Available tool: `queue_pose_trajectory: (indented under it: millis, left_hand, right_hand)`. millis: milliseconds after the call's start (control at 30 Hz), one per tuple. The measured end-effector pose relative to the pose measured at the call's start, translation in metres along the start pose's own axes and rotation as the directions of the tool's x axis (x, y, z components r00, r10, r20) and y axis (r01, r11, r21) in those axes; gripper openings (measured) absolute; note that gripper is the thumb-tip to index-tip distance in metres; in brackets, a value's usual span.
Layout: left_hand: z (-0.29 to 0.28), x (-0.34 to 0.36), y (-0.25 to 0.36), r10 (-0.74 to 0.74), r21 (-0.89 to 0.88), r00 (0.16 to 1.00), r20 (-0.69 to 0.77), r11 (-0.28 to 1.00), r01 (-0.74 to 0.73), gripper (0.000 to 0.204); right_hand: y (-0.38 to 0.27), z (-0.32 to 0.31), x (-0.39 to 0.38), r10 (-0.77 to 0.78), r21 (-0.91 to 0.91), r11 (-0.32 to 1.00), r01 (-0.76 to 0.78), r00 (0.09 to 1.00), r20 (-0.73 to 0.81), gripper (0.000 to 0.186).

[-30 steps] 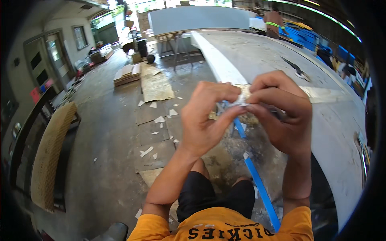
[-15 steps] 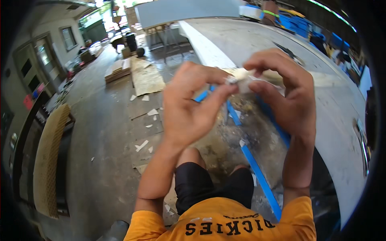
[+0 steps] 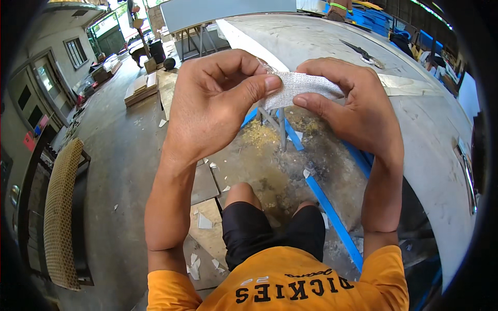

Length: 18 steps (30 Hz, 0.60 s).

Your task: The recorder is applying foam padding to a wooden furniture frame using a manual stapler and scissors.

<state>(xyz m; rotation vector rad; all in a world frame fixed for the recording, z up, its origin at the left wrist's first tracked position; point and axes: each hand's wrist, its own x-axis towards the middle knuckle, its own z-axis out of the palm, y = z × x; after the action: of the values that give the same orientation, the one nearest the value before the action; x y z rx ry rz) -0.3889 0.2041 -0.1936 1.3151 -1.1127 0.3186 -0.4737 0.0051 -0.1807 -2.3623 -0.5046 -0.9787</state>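
Woven strip (image 3: 294, 89), partly hidden by right hand (image 3: 358, 98); grey panel (image 3: 228, 7), cropped above

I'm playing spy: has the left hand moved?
Yes, leftward in the picture: the left hand is farther left of the long blue strip on the floor.

pinched in the left hand (image 3: 207, 106), reaching into the right hand (image 3: 360, 103): short strip of silvery-grey woven cloth (image 3: 290, 86), slightly bent, stray threads at left.
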Motion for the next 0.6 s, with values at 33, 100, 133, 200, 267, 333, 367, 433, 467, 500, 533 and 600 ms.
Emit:
queue_pose_trajectory:
  millis: [33,100,133,200,267,333,367,433,467,500,533,600]
  left_hand:
    - [0.001,0.0,0.0,0.004,-0.016,1.0,-0.013,1.0,-0.004,0.005]
    - [0.0,0.0,-0.001,0.008,-0.031,0.999,-0.031,0.999,-0.009,0.006]
    - [-0.001,0.0,-0.002,0.007,-0.006,1.0,-0.025,1.0,-0.007,0.006]
    - [-0.005,0.001,-0.002,0.01,0.046,1.0,-0.015,0.999,-0.009,0.007]
    - [-0.007,0.002,-0.001,0.016,0.072,1.0,-0.015,0.997,-0.014,0.008]
    - [-0.005,0.003,-0.002,0.01,0.097,1.0,-0.014,0.995,-0.009,0.008]
    - [-0.004,0.004,-0.002,0.01,0.109,1.0,-0.012,0.994,-0.009,0.008]
    - [-0.004,0.004,-0.002,0.014,0.116,1.0,-0.009,0.993,-0.013,0.008]
    - [-0.004,0.002,-0.003,0.005,0.119,1.0,-0.025,0.993,-0.002,0.007]
    - [-0.003,0.001,-0.003,-0.003,0.121,0.999,-0.039,0.993,0.008,0.007]
    - [-0.001,0.0,-0.003,-0.011,0.122,0.999,-0.05,0.992,0.017,0.007]
    - [0.002,-0.001,-0.004,-0.019,0.117,0.999,-0.049,0.993,0.024,0.007]
  right_hand:
    - [0.0,-0.001,0.001,0.014,0.005,1.0,-0.014,1.0,0.009,0.028]
    - [0.0,0.0,0.003,0.025,0.011,1.0,-0.025,0.999,0.02,0.028]
    - [0.0,0.001,0.004,0.033,0.011,0.999,-0.034,0.999,0.019,0.028]
    - [-0.002,0.003,0.006,0.046,0.008,0.999,-0.046,0.999,0.013,0.027]
    - [-0.003,0.001,0.009,0.046,0.004,0.999,-0.046,0.999,0.012,0.027]
    - [-0.007,-0.006,0.012,0.091,-0.042,0.995,-0.088,0.994,0.068,0.027]
    - [-0.009,-0.01,0.015,0.113,-0.068,0.992,-0.107,0.989,0.094,0.027]
    - [-0.01,-0.015,0.017,0.137,-0.101,0.987,-0.126,0.984,0.115,0.027]
    - [-0.008,-0.018,0.018,0.154,-0.079,0.987,-0.143,0.975,0.158,0.027]
    - [-0.006,-0.021,0.02,0.171,-0.059,0.985,-0.162,0.965,0.198,0.028]
    - [-0.004,-0.025,0.022,0.188,-0.04,0.982,-0.184,0.953,0.236,0.028]
    - [0.0,-0.028,0.019,0.215,-0.026,0.976,-0.216,0.94,0.265,0.028]
